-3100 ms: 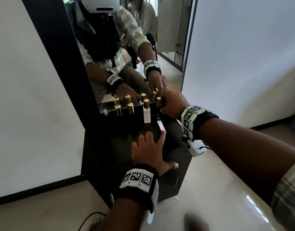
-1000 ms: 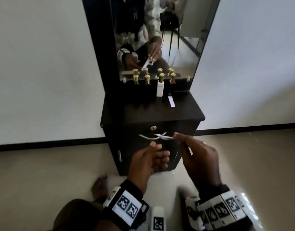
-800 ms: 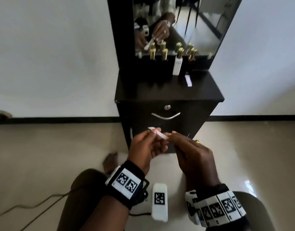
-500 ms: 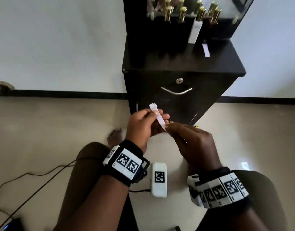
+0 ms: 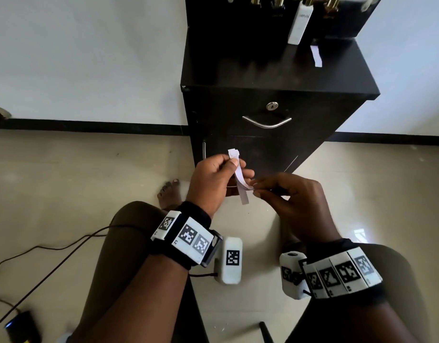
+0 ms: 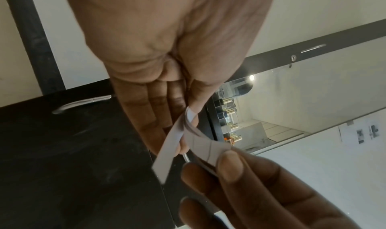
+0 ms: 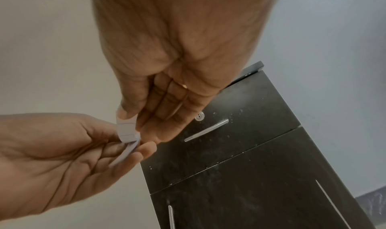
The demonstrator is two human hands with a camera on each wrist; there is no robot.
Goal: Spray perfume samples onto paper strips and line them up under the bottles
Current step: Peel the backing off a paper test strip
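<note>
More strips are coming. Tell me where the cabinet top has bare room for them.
Bare: the cabinet top in front of the dark bottles, left of the white bottle, out to its front edge. Taken: the right, where a laid strip lies. Crowded: the back edge, lined with bottles.

A home room: black dressing cabinet [image 5: 275,78] with mirror [image 6: 271,117], gold-capped perfume bottles [image 5: 297,23], tiled floor [image 5: 64,184].

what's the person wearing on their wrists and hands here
Each wrist carries a black strap faced with white blocks printed with black square codes; the left band, the right band. A white rounded camera pod hangs inside the left wrist, with a thin black cable; another pod sits by the right. The right hand wears a gold ring.
</note>
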